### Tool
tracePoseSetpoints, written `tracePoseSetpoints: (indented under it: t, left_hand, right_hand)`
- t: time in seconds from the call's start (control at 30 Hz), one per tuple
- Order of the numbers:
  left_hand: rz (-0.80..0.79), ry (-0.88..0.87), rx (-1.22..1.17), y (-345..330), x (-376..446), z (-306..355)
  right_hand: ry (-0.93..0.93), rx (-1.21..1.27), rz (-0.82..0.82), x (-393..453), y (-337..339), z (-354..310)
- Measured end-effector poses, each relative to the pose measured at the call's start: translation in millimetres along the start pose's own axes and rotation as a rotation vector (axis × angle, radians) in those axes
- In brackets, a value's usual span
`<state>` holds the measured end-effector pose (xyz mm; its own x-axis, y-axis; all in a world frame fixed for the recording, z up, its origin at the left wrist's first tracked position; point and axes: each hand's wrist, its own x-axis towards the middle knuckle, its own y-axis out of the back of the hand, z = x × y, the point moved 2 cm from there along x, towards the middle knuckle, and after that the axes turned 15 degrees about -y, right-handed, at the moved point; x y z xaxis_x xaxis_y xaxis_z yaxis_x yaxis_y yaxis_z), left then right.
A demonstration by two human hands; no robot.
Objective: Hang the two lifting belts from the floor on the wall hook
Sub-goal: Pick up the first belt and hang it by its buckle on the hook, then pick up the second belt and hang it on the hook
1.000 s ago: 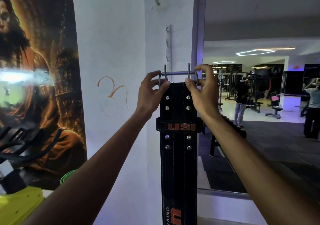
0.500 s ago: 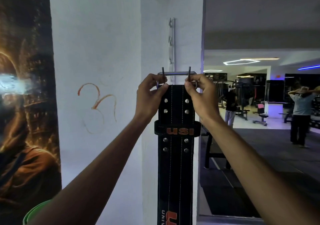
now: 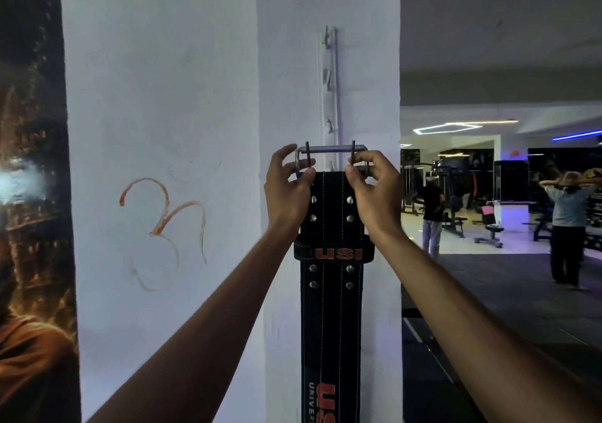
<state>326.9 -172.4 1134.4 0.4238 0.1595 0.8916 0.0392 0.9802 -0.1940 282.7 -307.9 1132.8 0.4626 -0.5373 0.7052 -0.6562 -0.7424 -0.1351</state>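
the step in hand looks like hooking the first belt: the black belt hangs straight down the white pillar, its metal buckle held up against the wall. the left hand pinches the buckle's left side and the right hand grips its right side, both closed on the buckle, the belt's width between them. the hook rail runs up the pillar just above, with small hooks one over another; the lowest hook seems to sit right behind the buckle bar, though whether the bar is already over it cannot be told. the next move likely calls for settling the bar on that hook and easing the grip to test that it holds. the second belt is not in view. nothing blocks the rail; an orange mark is drawn on the wall to the left, and people stand well off in the gym.
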Motion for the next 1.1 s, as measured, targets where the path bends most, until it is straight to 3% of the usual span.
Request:
tracePoseSetpoints:
  t: [0.47, 0.77, 0.87, 0.97, 1.1]
  left_hand:
    - [0.055, 0.022, 0.204, -11.2, -6.5, -37.7]
    - [0.025, -0.016, 0.329, -5.3, -18.7, -33.4]
    - [0.02, -0.078, 0.387, 0.7, -30.1, -31.8]
    - [-0.016, -0.177, 0.505, 12.7, -52.1, -32.2]
    - [-0.128, -0.249, 0.719, 55.2, -109.6, -46.1]
  right_hand:
    - [-0.133, 0.006, 0.04, 16.4, -12.0, 46.7]
    - [-0.098, -0.031, 0.053, 7.7, -0.9, 48.7]
    - [0.012, -0.098, 0.111, -1.1, 7.7, 47.2]
    - [0.269, -0.248, 0.169, -26.4, 15.0, 47.8]
    - [0.462, -0.395, 0.039, -97.5, 12.9, 79.5]
